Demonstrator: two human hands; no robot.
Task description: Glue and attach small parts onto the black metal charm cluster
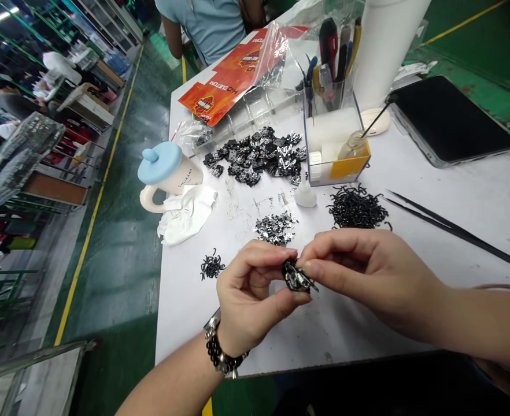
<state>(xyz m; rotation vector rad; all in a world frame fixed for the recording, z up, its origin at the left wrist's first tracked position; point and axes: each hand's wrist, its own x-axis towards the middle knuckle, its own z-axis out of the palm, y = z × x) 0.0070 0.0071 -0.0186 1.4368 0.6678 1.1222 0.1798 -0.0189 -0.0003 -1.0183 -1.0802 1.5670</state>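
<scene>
My left hand (250, 294) and my right hand (368, 274) meet above the near part of the white table (476, 196), both pinching one small black and silver metal part (298, 277) between their fingertips. A beaded bracelet circles my left wrist. Just beyond my fingers lies a small heap of silver parts (276, 227). To its right is a pile of thin black clips (356, 208), and a smaller bunch of black clips (211, 267) lies to the left. A large spread of black and silver parts (259, 155) lies further back.
A cup with a blue lid (168, 172) and a white cloth (188, 211) sit at the left edge. A clear box of tools (335, 110), black tweezers (450, 227), a dark tablet (448, 118) and orange packaging (233, 75) are behind. Another person sits at the far end.
</scene>
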